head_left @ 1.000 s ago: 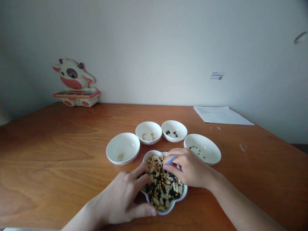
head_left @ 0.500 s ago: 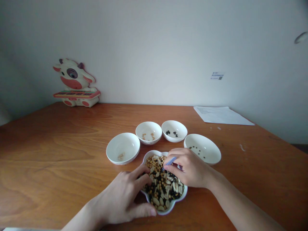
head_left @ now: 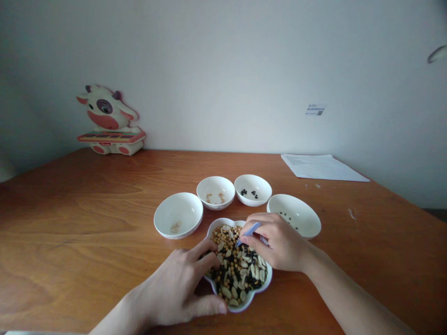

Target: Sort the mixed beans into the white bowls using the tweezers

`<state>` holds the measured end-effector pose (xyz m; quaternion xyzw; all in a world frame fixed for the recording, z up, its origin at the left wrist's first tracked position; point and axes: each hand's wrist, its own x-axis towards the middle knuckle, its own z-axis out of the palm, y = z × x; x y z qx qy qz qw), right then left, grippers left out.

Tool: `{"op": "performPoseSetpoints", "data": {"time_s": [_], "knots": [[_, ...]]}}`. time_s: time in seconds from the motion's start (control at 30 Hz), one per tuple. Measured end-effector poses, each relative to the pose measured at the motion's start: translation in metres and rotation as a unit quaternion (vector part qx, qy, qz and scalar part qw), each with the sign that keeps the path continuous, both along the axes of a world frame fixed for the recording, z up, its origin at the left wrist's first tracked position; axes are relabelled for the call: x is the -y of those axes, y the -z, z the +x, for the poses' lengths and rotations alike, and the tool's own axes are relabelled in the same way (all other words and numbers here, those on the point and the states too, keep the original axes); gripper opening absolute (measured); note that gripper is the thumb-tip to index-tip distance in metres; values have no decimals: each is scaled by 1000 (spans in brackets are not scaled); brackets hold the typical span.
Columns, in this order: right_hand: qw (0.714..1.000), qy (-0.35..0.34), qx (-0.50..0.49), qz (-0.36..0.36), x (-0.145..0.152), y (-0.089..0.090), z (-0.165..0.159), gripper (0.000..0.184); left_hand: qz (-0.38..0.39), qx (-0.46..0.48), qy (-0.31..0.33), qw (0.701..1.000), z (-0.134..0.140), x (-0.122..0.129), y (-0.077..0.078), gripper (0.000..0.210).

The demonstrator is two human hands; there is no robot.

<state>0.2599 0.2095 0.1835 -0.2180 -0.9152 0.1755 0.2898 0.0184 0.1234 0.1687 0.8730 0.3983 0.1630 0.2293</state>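
A big brown table (head_left: 87, 223) is sitting under the flower dish (head_left: 270, 278). Far behind the dish, off to the left, a cow toy (head_left: 110, 116) is standing by the wall. Behind the dish and to the right, some white paper (head_left: 323, 167) is lying flat.

The left hand (head_left: 185, 284) is grasping the dish's left side, with two fingers going over the edge and the thumb resting by the near edge. The right hand (head_left: 279, 239) is coming over the dish from the right, and its fingers are pinching a blue tool (head_left: 248, 232) that is looking like tweezers.

Four white bowls (head_left: 216, 185) are making a curve behind the dish, left to right.

The blue tool is sitting above the dish's back part. Its long way is slanting, with the top pointing back and right and the tip pointing down and left into the mix. The right hand is being the nearer one to that tip. I cannot tell if the tip is nipping anything.

Inside the dish, pale peanuts (head_left: 226, 292) are lying among small yellow beans (head_left: 216, 235) and dark bits.
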Motion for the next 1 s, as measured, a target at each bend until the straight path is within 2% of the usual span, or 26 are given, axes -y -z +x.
{"op": "performPoseSetpoints", "data": {"time_s": [0.67,0.8,0.9,1.0], "knots": [[999,41,-15,-1,-6,-3,12,22,8,-5,-2,1000,-1,0,6,49],[998,47,-31,20,-10,-8,22,21,3,-7,0,1000,-2,-1,7,50],[994,89,-36,60,-18,-13,39,19,0,-7,-2,1000,-3,-1,9,49],[980,161,-24,116,-27,-14,61,21,3,0,2,1000,-4,-2,13,49]]}}
